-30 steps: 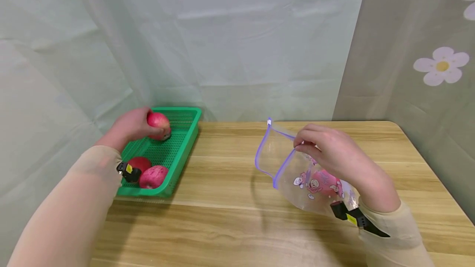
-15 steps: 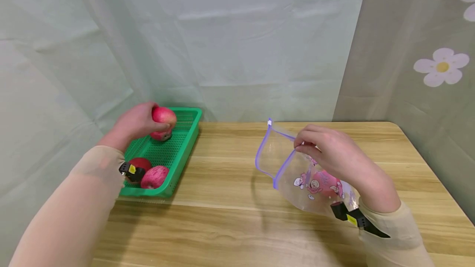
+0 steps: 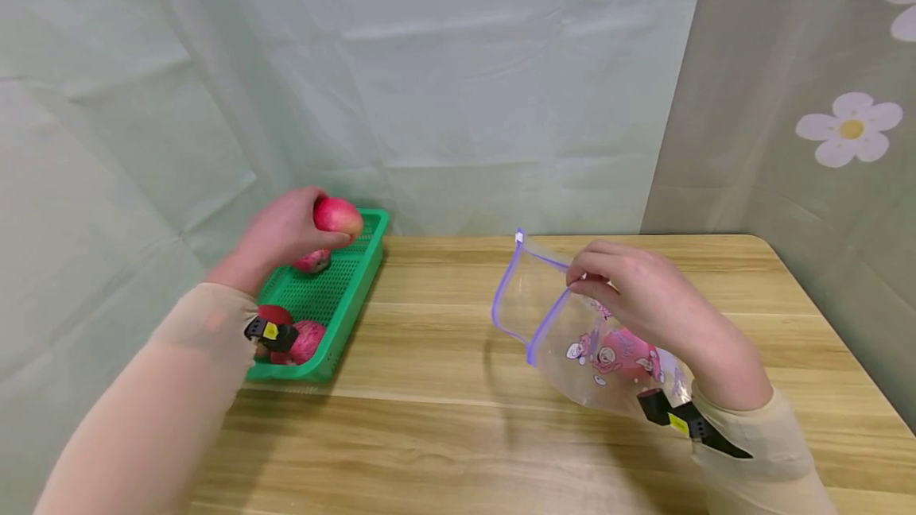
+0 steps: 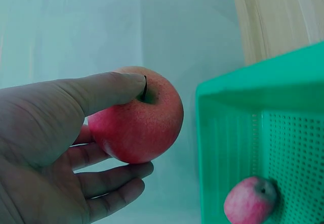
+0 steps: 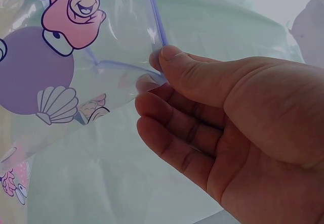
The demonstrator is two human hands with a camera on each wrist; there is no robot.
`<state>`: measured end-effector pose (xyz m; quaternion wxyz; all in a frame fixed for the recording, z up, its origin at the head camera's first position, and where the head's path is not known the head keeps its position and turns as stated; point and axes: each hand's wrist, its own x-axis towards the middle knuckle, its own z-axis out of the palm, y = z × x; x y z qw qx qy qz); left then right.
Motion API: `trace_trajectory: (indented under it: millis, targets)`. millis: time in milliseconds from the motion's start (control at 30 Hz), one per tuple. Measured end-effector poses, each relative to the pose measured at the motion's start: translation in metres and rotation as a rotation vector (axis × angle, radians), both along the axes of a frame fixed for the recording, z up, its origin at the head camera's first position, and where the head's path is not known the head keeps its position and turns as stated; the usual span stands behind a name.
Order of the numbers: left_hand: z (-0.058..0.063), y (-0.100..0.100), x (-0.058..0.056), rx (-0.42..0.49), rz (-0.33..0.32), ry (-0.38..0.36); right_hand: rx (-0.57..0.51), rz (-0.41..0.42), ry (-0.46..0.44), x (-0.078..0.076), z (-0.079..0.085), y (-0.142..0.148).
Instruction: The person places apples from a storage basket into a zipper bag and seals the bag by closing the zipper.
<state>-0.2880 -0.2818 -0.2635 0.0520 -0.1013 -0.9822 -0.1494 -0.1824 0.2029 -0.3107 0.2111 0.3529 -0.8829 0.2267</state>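
My left hand grips a red apple above the far part of the green basket. In the left wrist view, the thumb lies beside the stem of that apple, with fingers beneath it. Another apple lies in the basket below the hand, and more apples sit at its near end, partly behind the wrist strap. With thumb and fingertips, my right hand pinches the purple-edged mouth of a clear zip bag, which gapes toward the left. Inside the bag a red apple shows through the printed cartoons.
Basket and bag both rest on a wooden table, with bare wood between them. A pale curtain hangs behind the table and along the left. On the right, a grey curtain carries white flowers.
My left hand has lifted the apple up and moved it right, away from the apple that lay beneath it. The right hand and the bag stay where they were.
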Motion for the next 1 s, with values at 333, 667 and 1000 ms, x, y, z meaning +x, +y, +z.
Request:
trace_trajectory:
  millis: [333, 667, 1000]
  targets:
    - [0.006, 0.034, 0.009, 0.018, -0.008, 0.030, -0.001, -0.007, -0.007, 0.001, 0.000, 0.002]
    - [0.002, 0.064, 0.017, 0.079, -0.065, 0.056, 0.010, -0.020, -0.017, 0.003, 0.000, 0.003]
    - [-0.001, 0.087, 0.024, 0.116, -0.088, 0.058, 0.006, -0.015, -0.017, 0.005, 0.000, 0.005]
